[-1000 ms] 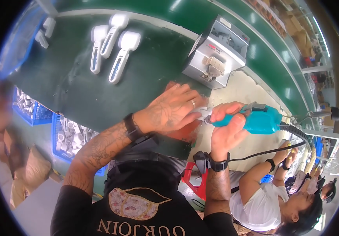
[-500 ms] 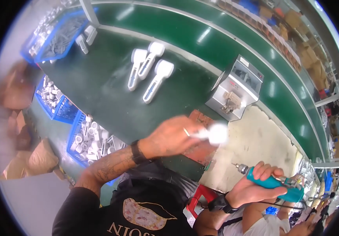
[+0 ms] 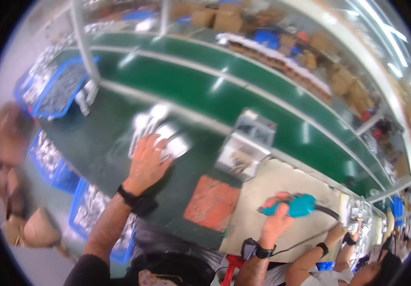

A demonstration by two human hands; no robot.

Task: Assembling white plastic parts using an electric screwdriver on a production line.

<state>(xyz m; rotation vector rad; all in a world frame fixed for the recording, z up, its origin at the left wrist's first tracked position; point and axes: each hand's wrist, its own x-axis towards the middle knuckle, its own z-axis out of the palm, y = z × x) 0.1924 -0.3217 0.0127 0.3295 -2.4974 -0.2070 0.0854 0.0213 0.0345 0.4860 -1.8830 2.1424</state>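
Head view: the left hand is over the cluster of white long-handled pieces on the green bench, its fingers bent downward among their handles; blur hides whether they grasp one or merely touch, so I cannot tell. The pieces lie close together with their round heads toward the bench's far edge. The right hand has its fingers wrapped around a teal power driver, its tip pointing left above a cream board, with a dark cable trailing from its rear. Between the hands lies a reddish-orange mat, and beyond it stands a grey boxy machine. Blue baskets of white parts sit left of the bench; a co-worker's arms show at lower right.
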